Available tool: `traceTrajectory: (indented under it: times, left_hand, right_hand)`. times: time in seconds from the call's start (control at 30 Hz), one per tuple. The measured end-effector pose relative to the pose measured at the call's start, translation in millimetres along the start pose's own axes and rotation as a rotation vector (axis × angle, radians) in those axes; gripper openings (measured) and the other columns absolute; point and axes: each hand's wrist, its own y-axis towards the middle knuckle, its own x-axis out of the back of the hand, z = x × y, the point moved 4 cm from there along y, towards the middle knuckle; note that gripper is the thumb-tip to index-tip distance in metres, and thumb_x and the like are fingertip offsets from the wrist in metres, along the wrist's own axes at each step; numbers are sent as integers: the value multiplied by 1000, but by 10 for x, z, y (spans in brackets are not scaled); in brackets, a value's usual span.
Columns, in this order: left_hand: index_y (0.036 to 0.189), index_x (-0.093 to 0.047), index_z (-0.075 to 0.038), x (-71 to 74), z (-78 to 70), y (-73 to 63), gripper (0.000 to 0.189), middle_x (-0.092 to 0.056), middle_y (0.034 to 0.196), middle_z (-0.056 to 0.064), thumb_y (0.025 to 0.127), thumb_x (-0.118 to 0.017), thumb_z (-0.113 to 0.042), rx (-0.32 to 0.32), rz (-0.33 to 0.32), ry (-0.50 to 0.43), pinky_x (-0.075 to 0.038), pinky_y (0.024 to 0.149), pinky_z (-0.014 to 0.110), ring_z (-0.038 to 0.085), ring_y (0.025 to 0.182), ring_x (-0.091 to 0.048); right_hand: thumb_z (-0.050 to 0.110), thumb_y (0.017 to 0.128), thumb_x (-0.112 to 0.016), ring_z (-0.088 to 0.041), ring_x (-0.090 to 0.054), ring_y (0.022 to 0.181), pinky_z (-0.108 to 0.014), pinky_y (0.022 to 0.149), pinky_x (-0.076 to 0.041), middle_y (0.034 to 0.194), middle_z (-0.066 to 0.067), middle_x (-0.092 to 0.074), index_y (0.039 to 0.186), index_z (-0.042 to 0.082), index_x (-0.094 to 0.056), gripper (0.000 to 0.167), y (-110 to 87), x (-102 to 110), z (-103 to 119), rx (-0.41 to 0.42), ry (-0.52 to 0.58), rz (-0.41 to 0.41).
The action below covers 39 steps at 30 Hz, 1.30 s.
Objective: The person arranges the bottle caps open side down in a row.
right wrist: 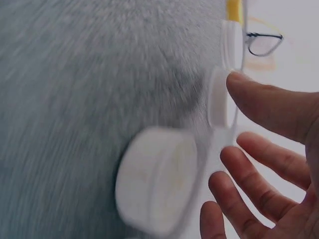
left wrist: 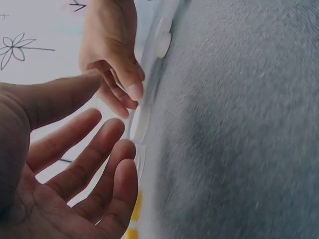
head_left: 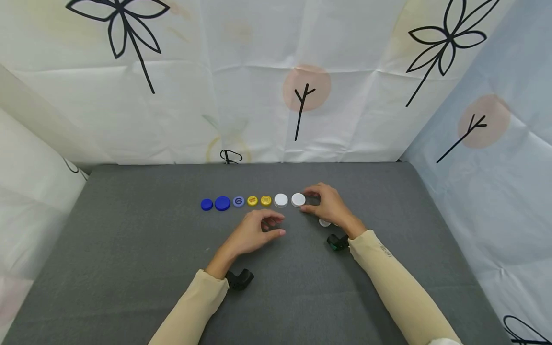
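Observation:
A row of bottle caps lies on the grey cloth. At its right end is a white cap (head_left: 298,200), with the thumb and fingertips of my right hand (head_left: 328,205) right at its edge. In the right wrist view the thumb overlaps this white cap (right wrist: 218,102), while the other fingers are spread loosely apart. My left hand (head_left: 251,232) hovers in front of the row with fingers relaxed and nothing in them. Just left of the end cap sits another white cap (head_left: 281,200). Partly hidden below my right hand is a further white cap (head_left: 324,223).
Leftward the row continues with two yellow caps (head_left: 259,201), a light blue cap (head_left: 238,201), a large blue cap (head_left: 222,203) and a small blue cap (head_left: 206,204). Patterned white cloth (head_left: 258,96) rises behind the table, with more cloth at both sides.

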Motion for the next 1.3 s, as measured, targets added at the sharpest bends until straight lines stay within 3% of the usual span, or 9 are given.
traceTrajectory:
  times: [0.3, 0.6, 0.93, 1.3]
  left_hand:
    - [117, -72, 1, -241, -64, 147, 30, -73, 107, 11, 91, -78, -12, 10, -93, 22, -55, 86, 39, 23, 98, -67]
    - [115, -74, -3, -553, -110, 357, 30, -73, 100, 5, 89, -80, -17, 17, -129, 137, -51, 92, 38, 21, 98, -67]
    - [113, -75, -6, -779, -209, 542, 29, -69, 92, 2, 90, -80, -22, 39, -155, 277, -46, 83, 38, 21, 89, -58]
    - [112, -77, -12, -884, -253, 622, 28, -63, 91, -1, 91, -78, -29, 64, -116, 352, -40, 74, 33, 19, 88, -52]
  right_hand:
    - [21, 82, -88, -35, -61, 107, -55, 94, -47, 113, -16, -68, 120, -1, -72, 47, -393, 167, -212, -2, 16, 7]
    - [21, 76, -92, -35, -61, 107, -56, 92, -46, 114, -15, -68, 119, 1, -73, 51, -689, 270, -414, 13, 33, -31]
    - [23, 77, -91, -32, -52, 100, -52, 89, -39, 112, -13, -61, 123, 5, -72, 53, -733, 209, -475, -2, 13, -20]
    - [19, 77, -91, -32, -46, 98, -52, 86, -31, 110, -11, -56, 116, 10, -76, 43, -716, 174, -468, 1, 45, -33]
